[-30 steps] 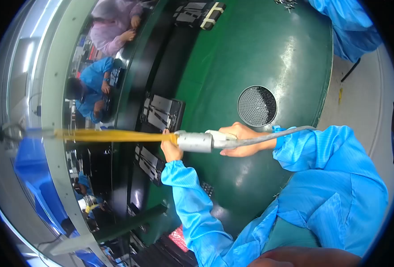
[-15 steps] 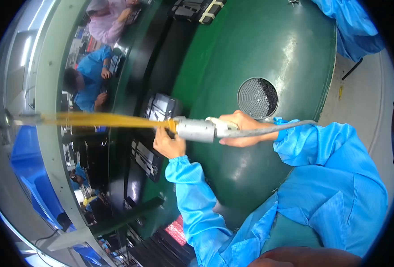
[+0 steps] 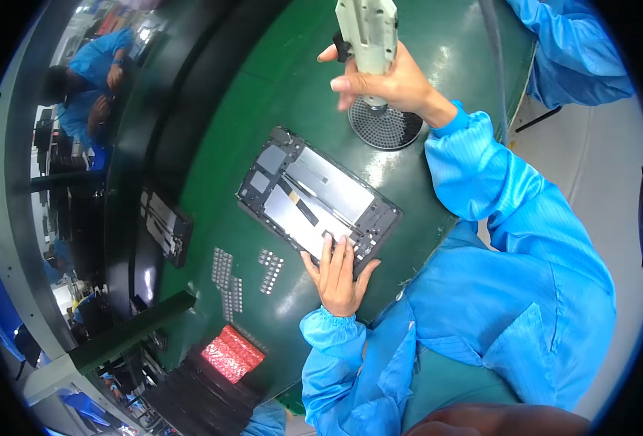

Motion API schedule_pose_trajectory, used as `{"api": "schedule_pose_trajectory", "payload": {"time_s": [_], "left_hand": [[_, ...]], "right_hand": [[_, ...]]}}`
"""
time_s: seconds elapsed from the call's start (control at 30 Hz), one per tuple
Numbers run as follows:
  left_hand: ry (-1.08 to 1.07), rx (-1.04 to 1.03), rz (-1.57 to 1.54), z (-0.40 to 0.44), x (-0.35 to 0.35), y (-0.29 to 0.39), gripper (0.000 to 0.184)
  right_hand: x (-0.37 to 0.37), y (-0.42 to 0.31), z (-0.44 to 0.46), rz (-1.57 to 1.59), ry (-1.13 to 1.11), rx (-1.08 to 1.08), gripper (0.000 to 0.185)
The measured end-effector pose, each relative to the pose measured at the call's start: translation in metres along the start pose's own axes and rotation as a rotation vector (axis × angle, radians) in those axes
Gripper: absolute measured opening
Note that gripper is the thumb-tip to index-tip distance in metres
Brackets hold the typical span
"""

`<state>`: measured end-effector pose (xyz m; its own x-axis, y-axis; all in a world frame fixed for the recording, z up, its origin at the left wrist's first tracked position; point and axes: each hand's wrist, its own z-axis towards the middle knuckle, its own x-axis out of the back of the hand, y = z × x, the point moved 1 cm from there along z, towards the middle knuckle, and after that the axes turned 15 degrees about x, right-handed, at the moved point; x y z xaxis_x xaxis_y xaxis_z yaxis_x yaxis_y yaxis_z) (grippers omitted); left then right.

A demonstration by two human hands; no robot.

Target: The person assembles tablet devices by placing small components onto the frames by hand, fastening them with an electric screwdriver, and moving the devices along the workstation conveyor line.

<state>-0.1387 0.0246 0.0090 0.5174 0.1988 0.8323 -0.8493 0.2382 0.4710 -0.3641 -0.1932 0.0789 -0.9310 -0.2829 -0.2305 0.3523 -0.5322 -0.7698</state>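
Observation:
An opened tablet-like device (image 3: 318, 196) lies on the green table, its silver and black inside facing up. My left hand (image 3: 341, 280) rests with spread fingers on its lower edge. Above the table my right hand (image 3: 394, 83) is wrapped round a pale power screwdriver (image 3: 368, 36), whose tip points down over the round perforated dish (image 3: 384, 127). Dark small pieces in the dish are partly hidden by the tool and hand.
Sheets of small pads (image 3: 228, 283) lie left of my left hand. Nearby are a red wrapped packet (image 3: 232, 354) and a stack of black parts (image 3: 201, 396). Another device (image 3: 165, 227) sits at the left. Blue-clothed people are at the upper left (image 3: 92, 87) and upper right (image 3: 583, 51).
A device now lies in front of me with my left hand on it. My right hand has moved up with the screwdriver, now upright. The view has shifted.

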Motion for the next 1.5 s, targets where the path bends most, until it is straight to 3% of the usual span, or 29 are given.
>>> {"api": "schedule_pose_trajectory", "payload": {"time_s": [0.13,0.33,0.5,0.6,0.7,0.8,0.9,1.0,1.1,1.17,1.23,1.3,1.5], "left_hand": [[0.009,0.032,-0.074,0.005,-0.008,0.002,0.051],[0.081,0.098,-0.144,0.035,-0.014,0.013,0.029],[0.24,0.022,-0.235,0.045,0.005,0.001,0.024],[0.362,0.296,-0.368,0.045,0.009,-0.004,0.022],[0.349,0.458,-0.427,0.039,0.014,-0.017,0.023],[0.399,0.481,-0.478,0.036,0.016,-0.03,0.018],[0.412,0.402,-0.307,0.034,0.021,-0.04,0.015],[0.323,0.48,-0.253,0.025,0.025,-0.047,0.015],[0.266,0.797,-0.631,0.014,0.017,-0.049,0.017],[0.206,0.86,-0.731,0.013,0.019,-0.046,0.019],[0.124,0.878,-0.953,0.013,0.019,-0.042,0.018],[0.053,0.919,-0.985,0.015,0.017,-0.037,0.017],[0.117,0.816,-0.878,0.022,0.002,-0.038,0.012]], "right_hand": [[0.005,0.02,-0.004,-0.029,0.028,0.026,0.025],[-0.002,0.028,-0.004,-0.066,-0.004,0.028,0.029],[-0.005,0.033,-0.005,-0.068,-0.011,0.002,0.029],[-0.002,0.036,-0.007,-0.075,-0.023,-0.031,0.03],[0.0,0.041,-0.009,-0.065,-0.021,-0.06,0.034],[-0.001,0.039,-0.009,-0.077,-0.024,-0.057,0.034],[-0.001,0.04,-0.009,-0.085,-0.029,-0.056,0.035],[0.0,0.04,-0.009,-0.116,-0.036,-0.045,0.035],[-0.004,0.039,-0.01,-0.109,-0.005,0.019,0.033],[-0.003,0.037,-0.011,-0.132,-0.01,0.033,0.033],[-0.006,0.031,-0.013,-0.034,0.096,-0.048,0.042],[-0.011,0.025,-0.012,-0.008,0.13,-0.051,0.039],[-0.012,0.024,-0.013,-0.06,0.085,-0.04,0.037]]}}
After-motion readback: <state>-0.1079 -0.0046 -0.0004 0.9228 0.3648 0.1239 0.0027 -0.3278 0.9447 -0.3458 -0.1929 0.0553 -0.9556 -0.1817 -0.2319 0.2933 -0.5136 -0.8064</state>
